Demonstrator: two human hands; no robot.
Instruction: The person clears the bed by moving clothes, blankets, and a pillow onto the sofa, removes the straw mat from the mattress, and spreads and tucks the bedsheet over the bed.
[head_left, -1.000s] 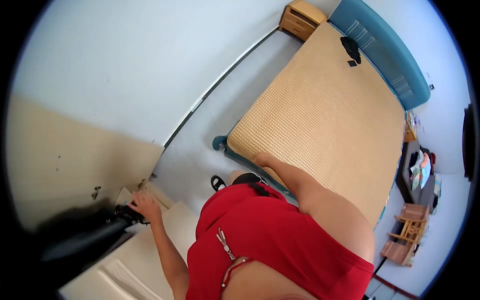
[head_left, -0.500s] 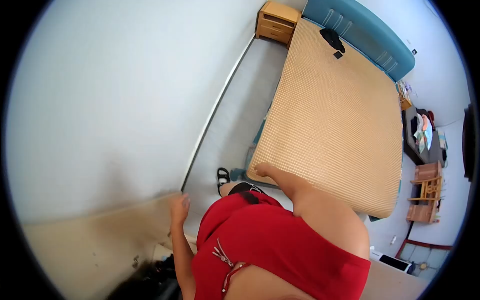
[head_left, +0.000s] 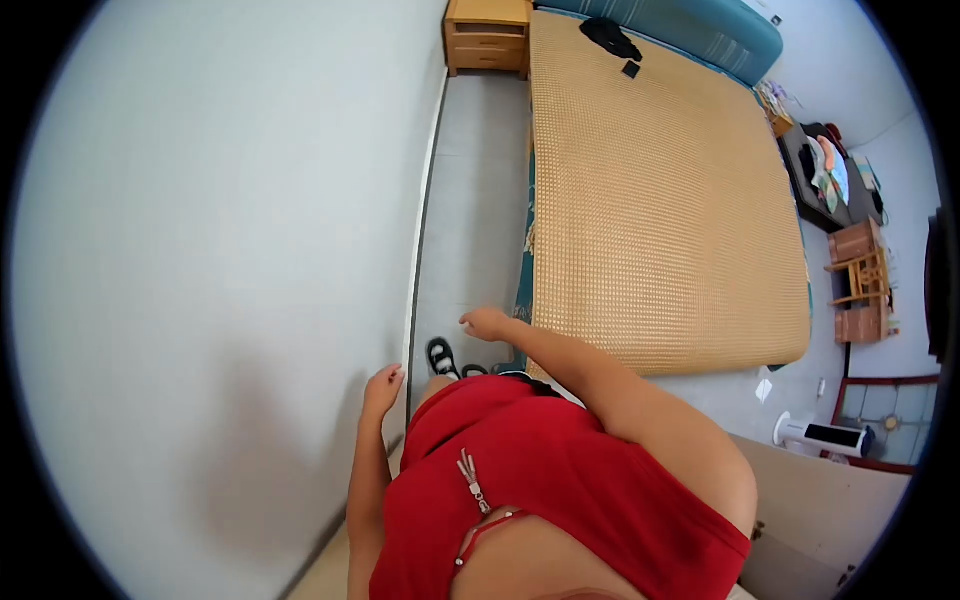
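My left hand (head_left: 384, 388) hangs beside the white wall, its fingers loosely bent and a little apart, with nothing in them. Over the strip of floor near the bed's lower left corner is my right hand (head_left: 486, 324), also loosely curled, with the fingertips slightly apart and no object showing. Nearest to it is the bed (head_left: 665, 200), covered with a tan woven mat. Below the hands a black sandal (head_left: 440, 356) is on one foot.
A narrow grey floor strip (head_left: 478, 190) runs between the wall (head_left: 230, 200) and bed to a wooden nightstand (head_left: 488, 42). Black cloth (head_left: 610, 38) and a small dark square item (head_left: 631, 69) lie on the mat. A white tower-shaped appliance (head_left: 815, 435) stands at the right.
My view has turned, and the bed's near edge and nightstand now sit further left. My right hand has shifted from over the mat's corner to over the floor strip.
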